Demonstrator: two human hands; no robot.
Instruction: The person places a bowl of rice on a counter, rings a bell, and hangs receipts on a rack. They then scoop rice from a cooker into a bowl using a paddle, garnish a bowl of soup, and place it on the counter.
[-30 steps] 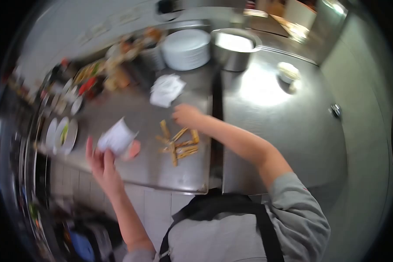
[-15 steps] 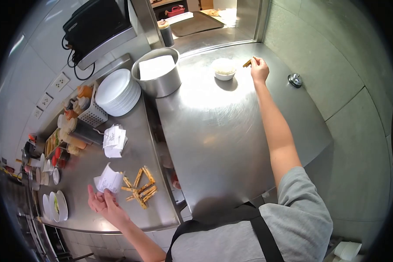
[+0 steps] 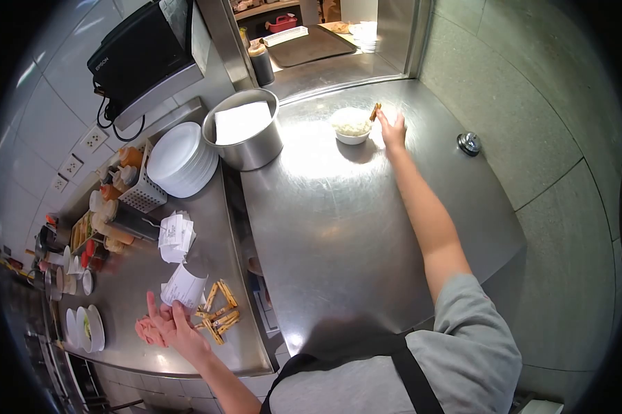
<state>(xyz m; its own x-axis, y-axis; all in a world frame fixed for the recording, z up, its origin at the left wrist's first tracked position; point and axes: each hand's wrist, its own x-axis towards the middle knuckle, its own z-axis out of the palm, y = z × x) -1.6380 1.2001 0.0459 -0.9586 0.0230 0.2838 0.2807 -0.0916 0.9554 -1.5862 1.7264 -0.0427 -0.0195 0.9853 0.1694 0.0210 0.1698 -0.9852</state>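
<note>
A white bowl of rice stands on the steel counter, and a wooden clothespin is upright right at its rim. My right hand is beside it, fingers spread apart, one fingertip close to the clothespin. At lower left, my left hand pinches a printed paper receipt, which curls up from between thumb and fingers. Just right of that hand, several loose clothespins lie in a pile on the lower counter. Above the receipt rests a stack of paper slips.
A round metal pot and stacked white plates stand at the counters' junction. Sauce bottles line the wall. A service bell sits at right. Beyond the pass window lies a dark tray. A printer hangs above.
My right hand has moved left to the bowl and its fingers have spread; the clothespin is now at the rim. My left hand with the receipt has shifted slightly right.
</note>
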